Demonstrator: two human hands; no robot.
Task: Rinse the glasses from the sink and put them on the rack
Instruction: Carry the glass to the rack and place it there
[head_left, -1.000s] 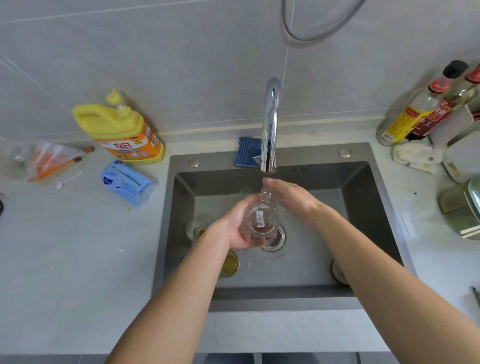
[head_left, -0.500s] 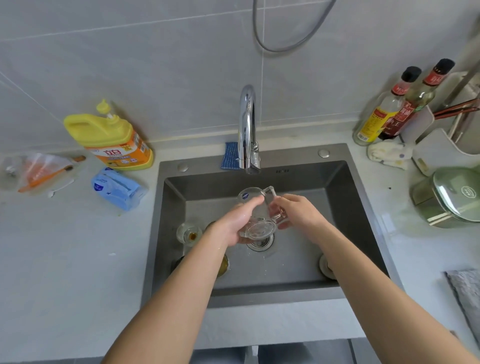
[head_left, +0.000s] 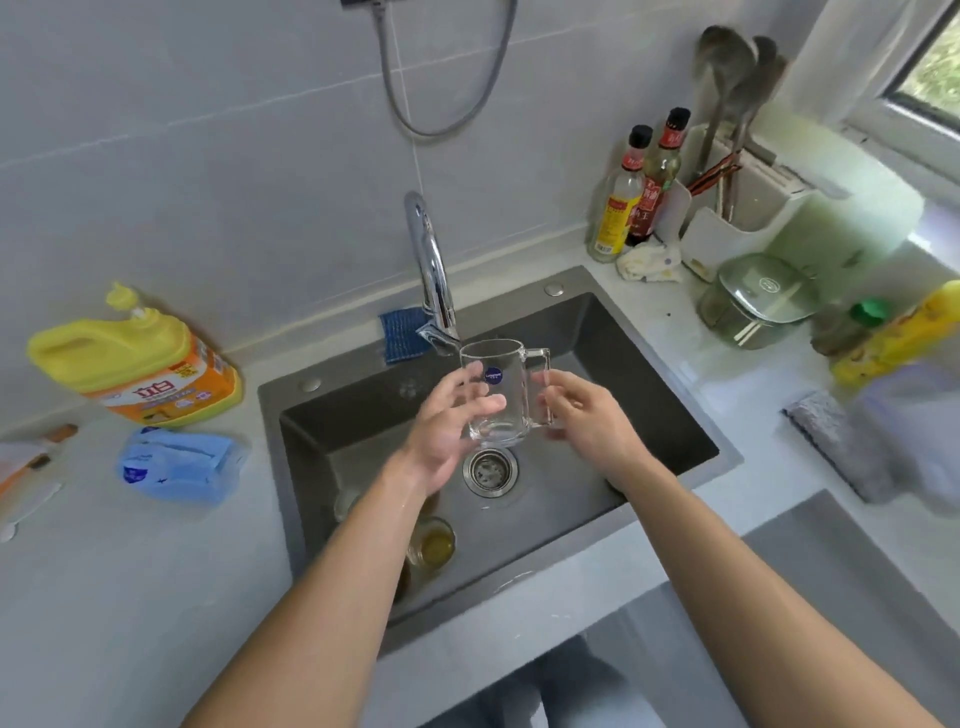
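While the fingers (head_left: 462, 384) of the left hand (head_left: 441, 431) curl round the glass mug (head_left: 506, 387) and those of the right hand (head_left: 587, 415) pinch its handle (head_left: 540, 364), the mug stands upright between them — just below the tap (head_left: 431, 270), above the drain (head_left: 489, 470) of the sink (head_left: 649, 395). Another glass (head_left: 434, 543) sits in the sink beside the left forearm.

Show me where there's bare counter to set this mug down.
Widest bare patch for the glass mug: the left counter, in front of the blue pack and left of the sink. A smaller one lies between the sink's right rim and the grey cloth. Crowded: the back right corner around the bottles, utensil holder and green lidded container.
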